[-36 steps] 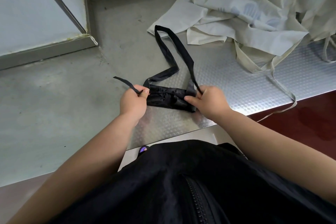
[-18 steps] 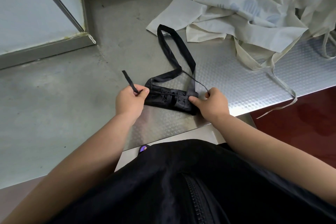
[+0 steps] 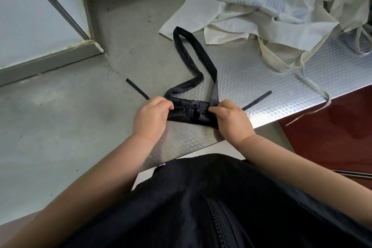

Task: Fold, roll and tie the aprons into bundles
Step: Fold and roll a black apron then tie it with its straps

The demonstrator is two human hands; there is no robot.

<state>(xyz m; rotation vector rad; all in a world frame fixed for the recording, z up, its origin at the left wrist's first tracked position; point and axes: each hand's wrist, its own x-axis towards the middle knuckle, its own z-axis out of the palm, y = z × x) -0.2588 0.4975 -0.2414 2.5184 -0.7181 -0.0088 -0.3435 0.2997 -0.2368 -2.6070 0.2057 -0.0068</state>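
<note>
one rolled black apron (image 3: 191, 113) lies between left hand (image 3: 152, 116) and right hand (image 3: 231, 120), each pinching a thin strap (image 3: 137, 89).

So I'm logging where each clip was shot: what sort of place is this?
Probably a commercial kitchen or laundry back room: a stainless steel counter, a pile of cream aprons, and a rolled black apron being tied.

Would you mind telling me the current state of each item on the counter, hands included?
black apron: rolled into a bundle, lying on the counter between both hands.
neck strap: loose, looped flat on the counter.
left tie end: straight, gripped by the left hand.
right tie end: straight, gripped by the right hand.
cream aprons: unfolded, heaped at the far right.
</note>
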